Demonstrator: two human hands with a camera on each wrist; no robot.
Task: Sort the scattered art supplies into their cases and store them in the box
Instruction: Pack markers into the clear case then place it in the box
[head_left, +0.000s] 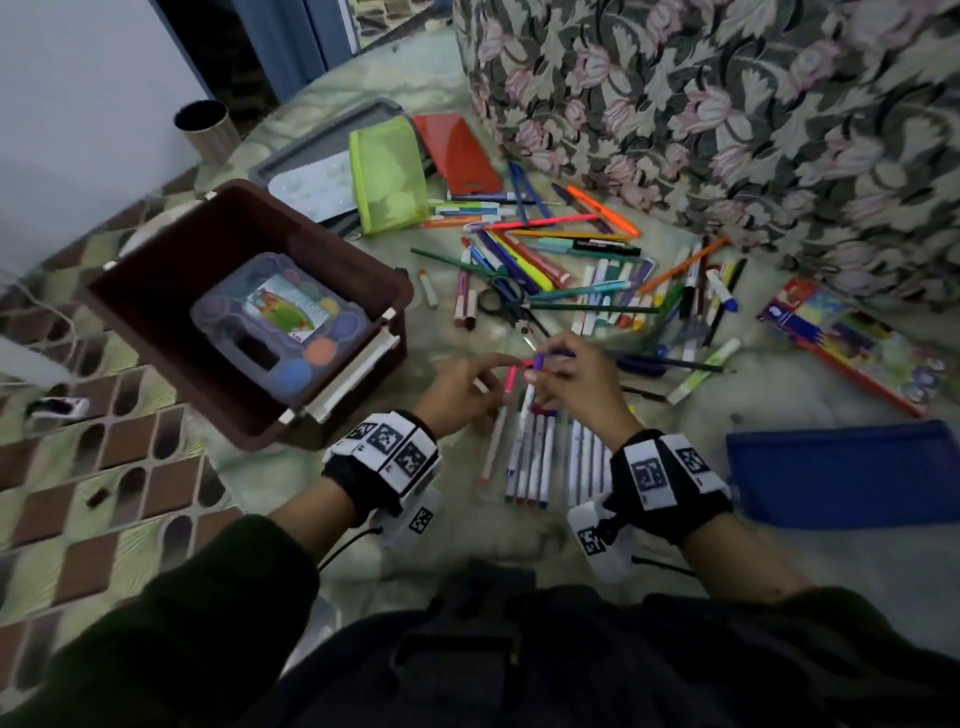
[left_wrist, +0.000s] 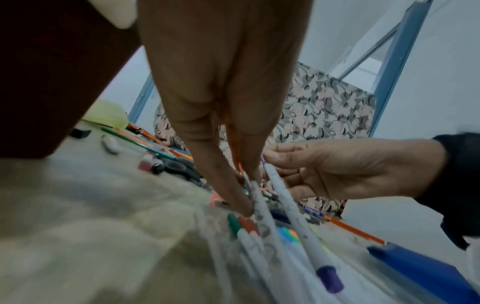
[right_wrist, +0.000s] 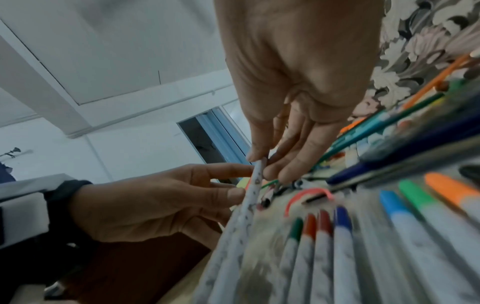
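Note:
I sit on the floor with both hands over a row of white felt markers, whose coloured caps show in the right wrist view. My right hand pinches the top of a purple-capped marker between thumb and fingers. My left hand pinches a pink-capped marker just left of it, its fingertips pointing down at the row. The brown storage box stands open on the left with a round paint palette case inside.
A loose pile of pens and pencils and scissors lies ahead. Around it are a green pouch, a red case, a blue case and a coloured pencil box. Floral fabric rises behind.

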